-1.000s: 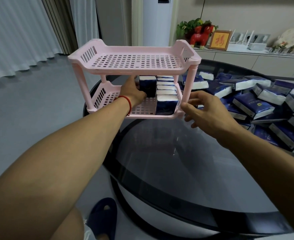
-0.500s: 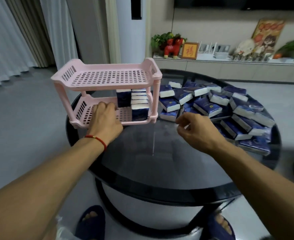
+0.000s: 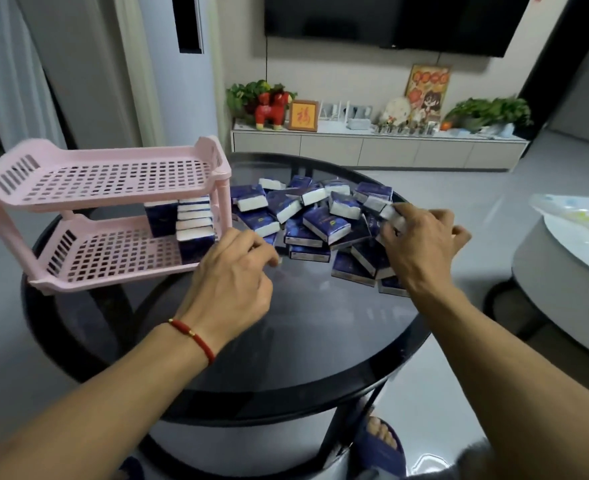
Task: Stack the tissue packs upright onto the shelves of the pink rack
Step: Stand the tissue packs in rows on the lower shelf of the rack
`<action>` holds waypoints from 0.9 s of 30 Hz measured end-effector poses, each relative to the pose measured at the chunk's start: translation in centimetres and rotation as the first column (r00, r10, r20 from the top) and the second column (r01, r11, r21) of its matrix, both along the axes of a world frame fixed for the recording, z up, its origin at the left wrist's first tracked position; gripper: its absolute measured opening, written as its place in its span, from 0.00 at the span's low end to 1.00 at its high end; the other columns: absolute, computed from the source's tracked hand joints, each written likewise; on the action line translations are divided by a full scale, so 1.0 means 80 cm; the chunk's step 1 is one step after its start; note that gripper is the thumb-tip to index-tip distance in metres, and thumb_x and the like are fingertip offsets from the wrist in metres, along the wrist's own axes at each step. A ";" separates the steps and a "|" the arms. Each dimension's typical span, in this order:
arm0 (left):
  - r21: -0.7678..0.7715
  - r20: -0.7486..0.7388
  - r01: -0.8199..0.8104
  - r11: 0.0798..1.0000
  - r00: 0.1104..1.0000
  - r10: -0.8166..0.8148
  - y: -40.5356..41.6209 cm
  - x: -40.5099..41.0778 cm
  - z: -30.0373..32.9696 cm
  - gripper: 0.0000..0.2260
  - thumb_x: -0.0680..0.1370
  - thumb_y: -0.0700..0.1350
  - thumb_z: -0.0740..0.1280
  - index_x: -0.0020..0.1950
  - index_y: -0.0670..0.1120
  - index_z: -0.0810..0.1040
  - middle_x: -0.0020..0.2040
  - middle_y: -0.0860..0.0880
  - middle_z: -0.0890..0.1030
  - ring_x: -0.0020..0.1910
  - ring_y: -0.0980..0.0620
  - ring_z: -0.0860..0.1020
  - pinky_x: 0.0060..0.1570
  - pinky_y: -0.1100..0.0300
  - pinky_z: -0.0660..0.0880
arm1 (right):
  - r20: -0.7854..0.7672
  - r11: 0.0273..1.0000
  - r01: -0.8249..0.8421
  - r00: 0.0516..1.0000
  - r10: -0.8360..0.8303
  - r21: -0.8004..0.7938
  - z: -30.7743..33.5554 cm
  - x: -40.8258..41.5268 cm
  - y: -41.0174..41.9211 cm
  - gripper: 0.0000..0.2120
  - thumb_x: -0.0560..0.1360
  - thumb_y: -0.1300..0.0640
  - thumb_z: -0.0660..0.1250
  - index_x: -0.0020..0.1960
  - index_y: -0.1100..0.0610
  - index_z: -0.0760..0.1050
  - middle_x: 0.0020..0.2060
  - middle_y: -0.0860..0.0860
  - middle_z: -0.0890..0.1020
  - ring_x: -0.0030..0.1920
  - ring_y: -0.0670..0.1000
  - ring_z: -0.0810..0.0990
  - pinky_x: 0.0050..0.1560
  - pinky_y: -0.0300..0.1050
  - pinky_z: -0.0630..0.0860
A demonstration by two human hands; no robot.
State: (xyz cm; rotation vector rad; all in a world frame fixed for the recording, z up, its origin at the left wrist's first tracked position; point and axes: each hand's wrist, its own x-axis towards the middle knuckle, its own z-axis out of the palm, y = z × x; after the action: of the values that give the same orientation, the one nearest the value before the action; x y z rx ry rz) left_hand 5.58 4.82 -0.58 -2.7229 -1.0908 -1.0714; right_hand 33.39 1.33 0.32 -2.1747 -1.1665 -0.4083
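The pink two-shelf rack (image 3: 106, 181) stands on the left side of the round black glass table (image 3: 303, 341). Several blue tissue packs (image 3: 196, 237) stand upright at the right end of its lower shelf; nothing is on the upper shelf. A pile of loose blue packs (image 3: 324, 223) lies to the right of the rack. My left hand (image 3: 230, 282) hovers at the pile's near left edge, fingers loosely curled, with nothing seen in it. My right hand (image 3: 421, 247) is over the pile's right side, fingers closed around one tissue pack (image 3: 392, 214).
A low white cabinet (image 3: 372, 147) with ornaments lines the far wall under a television. A second round table (image 3: 563, 271) with a white plate stands at the right. My slippered foot (image 3: 383, 441) shows under the table's near edge.
My left hand has left the rack's lower shelf and moved right to the pile. My right hand has moved farther right and closed on a pack. The view has pulled back and turned right.
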 end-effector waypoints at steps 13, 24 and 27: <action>-0.726 0.630 0.511 0.460 0.762 0.148 -0.031 0.038 0.025 0.24 0.75 0.45 0.76 0.70 0.49 0.76 0.57 0.46 0.85 0.53 0.48 0.85 0.47 0.54 0.84 | -0.775 0.620 -0.759 0.265 0.574 0.199 0.051 -0.062 -0.047 0.16 0.83 0.51 0.63 0.50 0.62 0.81 0.38 0.53 0.83 0.36 0.50 0.78 0.37 0.43 0.73; -0.777 0.579 0.373 0.507 0.740 0.342 -0.012 0.014 0.012 0.16 0.77 0.33 0.72 0.63 0.46 0.77 0.48 0.45 0.85 0.41 0.51 0.83 0.32 0.64 0.78 | -0.334 0.939 -0.238 0.931 0.147 -0.248 0.031 0.030 -0.050 0.08 0.74 0.51 0.71 0.49 0.52 0.86 0.41 0.51 0.87 0.46 0.55 0.84 0.51 0.51 0.81; -0.773 0.581 0.364 0.520 0.736 0.349 -0.010 0.011 0.011 0.16 0.77 0.34 0.72 0.62 0.46 0.76 0.46 0.46 0.85 0.40 0.50 0.82 0.32 0.63 0.78 | -0.299 0.891 -0.291 0.935 0.188 -0.350 0.021 0.033 -0.048 0.18 0.70 0.58 0.77 0.60 0.53 0.83 0.52 0.50 0.86 0.52 0.53 0.83 0.57 0.49 0.79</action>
State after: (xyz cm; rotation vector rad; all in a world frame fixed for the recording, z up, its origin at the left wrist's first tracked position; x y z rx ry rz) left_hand 6.44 4.02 0.29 -2.9454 -2.2850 -2.1482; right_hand 36.00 -2.49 1.99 -2.2798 -1.4377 0.2345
